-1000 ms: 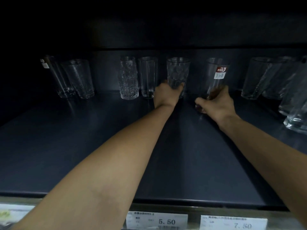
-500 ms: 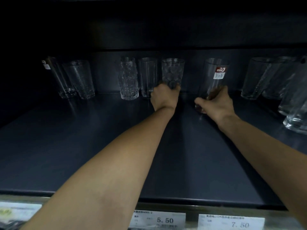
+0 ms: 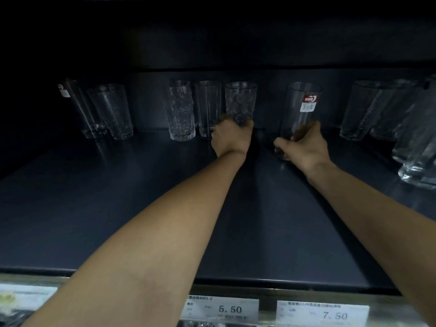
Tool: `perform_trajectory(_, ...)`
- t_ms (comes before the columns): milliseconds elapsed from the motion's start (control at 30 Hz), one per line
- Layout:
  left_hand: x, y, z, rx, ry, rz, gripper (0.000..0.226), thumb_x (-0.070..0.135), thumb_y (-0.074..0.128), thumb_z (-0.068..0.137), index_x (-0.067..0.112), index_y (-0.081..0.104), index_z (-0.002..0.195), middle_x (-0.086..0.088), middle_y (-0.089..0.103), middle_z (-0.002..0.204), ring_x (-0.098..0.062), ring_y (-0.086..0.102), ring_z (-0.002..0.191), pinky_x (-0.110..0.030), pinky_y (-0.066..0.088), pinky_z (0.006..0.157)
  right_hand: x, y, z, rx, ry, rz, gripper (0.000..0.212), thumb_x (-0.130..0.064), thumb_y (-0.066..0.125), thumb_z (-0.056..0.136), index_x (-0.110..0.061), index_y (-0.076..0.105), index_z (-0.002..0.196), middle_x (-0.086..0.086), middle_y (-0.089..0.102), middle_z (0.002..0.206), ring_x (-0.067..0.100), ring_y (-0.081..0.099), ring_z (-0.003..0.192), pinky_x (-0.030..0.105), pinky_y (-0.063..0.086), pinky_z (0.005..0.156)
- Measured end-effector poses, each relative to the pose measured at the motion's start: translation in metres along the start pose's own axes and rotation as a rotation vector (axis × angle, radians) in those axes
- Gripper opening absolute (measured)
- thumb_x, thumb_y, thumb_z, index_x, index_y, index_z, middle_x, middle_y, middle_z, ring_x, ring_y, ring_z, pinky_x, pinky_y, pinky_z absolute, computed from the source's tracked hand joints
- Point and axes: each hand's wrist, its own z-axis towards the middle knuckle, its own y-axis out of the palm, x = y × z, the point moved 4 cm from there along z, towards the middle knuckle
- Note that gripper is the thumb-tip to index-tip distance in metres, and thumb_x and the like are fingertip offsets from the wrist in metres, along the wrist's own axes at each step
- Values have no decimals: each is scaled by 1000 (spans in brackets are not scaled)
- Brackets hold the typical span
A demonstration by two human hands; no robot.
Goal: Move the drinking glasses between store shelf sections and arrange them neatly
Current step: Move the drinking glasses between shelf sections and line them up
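On a dark shelf (image 3: pixel 118 197) a row of clear glasses stands along the back wall. My left hand (image 3: pixel 230 138) grips the base of a patterned glass (image 3: pixel 240 101), which stands close beside a plain glass (image 3: pixel 207 107) and a textured glass (image 3: pixel 181 109). My right hand (image 3: pixel 304 147) holds the lower part of a tall smooth glass (image 3: pixel 300 107) with a red and white label. That glass leans slightly to the right, nearer to me than the row. Both hands hide the glasses' bottoms.
Two glasses (image 3: pixel 101 112) stand at the back left. Several more glasses (image 3: pixel 368 109) crowd the back right, and thick ones (image 3: pixel 417 147) sit at the right edge. Price tags (image 3: pixel 223 309) line the shelf's front rail.
My left hand has slid the patterned glass to the left, up close to the plain glass. My right hand and its labelled glass have hardly moved.
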Motion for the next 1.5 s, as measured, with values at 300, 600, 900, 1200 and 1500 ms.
perform_trajectory(300,0,-13,-21,-39,5,28,53,41,63,90,2,48,122,-19,60,123,-37,60,112,-39,49,85,-1,0,0,-5,4,-10,55,-24,80,71,-21,44,113,-4,60,96,14,64,92,30,56,80)
perform_trajectory(600,-63,-112,-72,-597,429,478,56,49,45,99,15,43,145,-8,39,152,-26,32,143,-36,28,118,2,-3,-1,-32,54,-11,59,-35,83,57,-28,47,103,-1,62,98,24,71,91,46,59,85)
perform_trajectory(900,-199,-334,-33,-730,171,894,99,92,3,70,41,12,155,1,3,167,-19,1,153,-39,4,124,-30,18,-38,-156,-95,-113,42,-30,88,69,-15,64,100,3,68,104,19,64,97,27,46,83)
perform_trajectory(1200,-221,-348,-32,-774,90,865,77,81,10,85,48,-3,153,7,-13,165,-18,-15,152,-51,-8,121,-96,153,-104,-555,-287,-122,28,-29,86,72,-13,63,67,-2,68,66,8,64,67,25,52,69)
perform_trajectory(1500,-232,-363,-26,-734,80,840,85,82,17,86,38,-1,156,6,-9,166,-16,-11,152,-47,-6,123,-148,290,-148,-604,-320,-11,53,-29,91,63,-22,53,100,-1,63,84,12,62,76,33,55,73)
